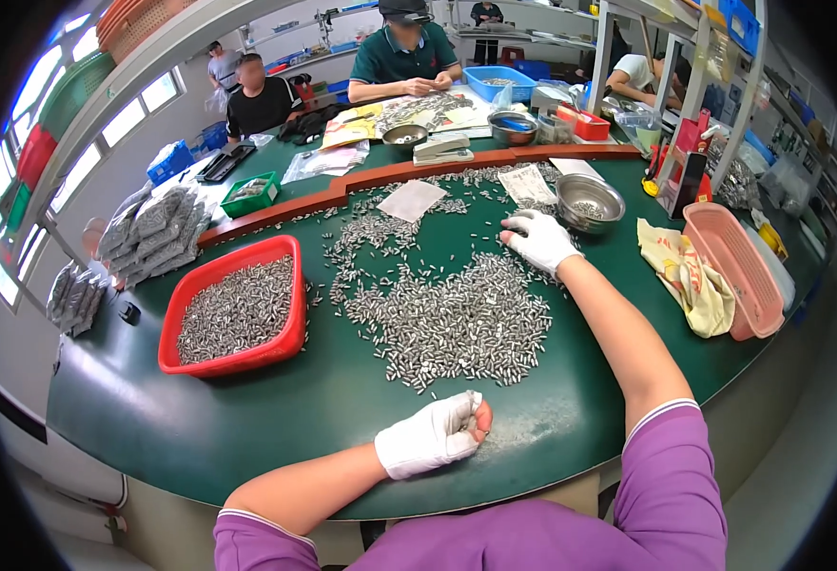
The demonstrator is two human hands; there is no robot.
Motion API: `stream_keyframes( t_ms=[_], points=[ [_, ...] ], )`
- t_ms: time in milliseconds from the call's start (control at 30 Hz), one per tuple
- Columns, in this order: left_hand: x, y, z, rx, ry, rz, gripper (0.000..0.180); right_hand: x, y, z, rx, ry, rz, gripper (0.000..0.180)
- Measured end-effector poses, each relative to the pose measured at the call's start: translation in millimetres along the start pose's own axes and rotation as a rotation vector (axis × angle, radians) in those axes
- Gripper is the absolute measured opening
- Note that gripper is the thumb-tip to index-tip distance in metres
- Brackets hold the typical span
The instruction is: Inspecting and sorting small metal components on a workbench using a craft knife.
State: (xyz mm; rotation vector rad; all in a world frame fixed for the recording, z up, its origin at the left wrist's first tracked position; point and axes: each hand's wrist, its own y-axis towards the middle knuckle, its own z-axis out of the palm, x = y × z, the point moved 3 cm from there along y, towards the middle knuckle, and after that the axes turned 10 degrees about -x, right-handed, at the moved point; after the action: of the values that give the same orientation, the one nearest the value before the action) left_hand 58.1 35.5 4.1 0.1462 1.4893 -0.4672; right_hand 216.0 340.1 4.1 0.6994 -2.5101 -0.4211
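Note:
A wide pile of small silvery metal cylinders (457,324) lies spread on the green table (361,433). My left hand (430,438), in a white glove with bare fingertips, rests at the pile's near side. Its fingers are curled closed; whatever they may hold is too small to make out. My right hand (538,240), gloved the same way, reaches to the far right side of the pile, beside a steel bowl (601,217) with some of the pieces in it. Its fingers are a little apart, tips down near scattered pieces, with nothing visible in them.
A red basket (297,309) full of cylinders stands left; bagged parts (157,233) lie beyond it. Paper slips (412,201) lie at the back before a brown ledge (314,197). A yellow cloth (690,276) and pink basket (756,300) are right. Co-workers sit across.

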Motion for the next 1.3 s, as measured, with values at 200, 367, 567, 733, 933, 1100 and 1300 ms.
stream_keyframes(
  t_ms=[200, 367, 567, 733, 933, 1100, 1300],
  points=[
    [-6.4, -1.0, 1.4, 0.009, 0.013, -0.027, 0.015, 49.3, -24.9, 6.8, 0.144, 0.195, -0.186, 0.04],
    [-6.6, -0.6, 0.2, 0.003, 0.05, -0.024, 0.016, 83.3, -32.6, 1.6, 0.313, 0.245, -0.24, 0.056],
    [-5.2, -1.6, 1.2, 0.004, 0.034, 0.0, 0.017, 110.0, -47.9, 0.5, 0.277, 0.321, -0.393, 0.054],
    [-5.5, -1.4, 0.5, 0.025, 0.042, -0.018, 0.018, 124.1, -65.9, -5.8, 0.283, 0.404, -0.488, 0.041],
    [-1.0, -0.6, -0.7, 0.007, 0.026, 0.02, 0.019, 138.7, -99.1, -13.4, 0.281, 0.491, -0.605, 0.027],
    [0.6, 0.4, -2.1, 0.013, 0.017, 0.011, 0.023, 135.9, -106.2, -24.3, 0.358, 0.562, -0.605, 0.02],
    [2.5, 2.7, -1.3, 0.005, -0.015, 0.019, 0.023, 127.8, -56.9, -4.6, 0.051, 0.284, -0.469, 0.046]
  ],
)
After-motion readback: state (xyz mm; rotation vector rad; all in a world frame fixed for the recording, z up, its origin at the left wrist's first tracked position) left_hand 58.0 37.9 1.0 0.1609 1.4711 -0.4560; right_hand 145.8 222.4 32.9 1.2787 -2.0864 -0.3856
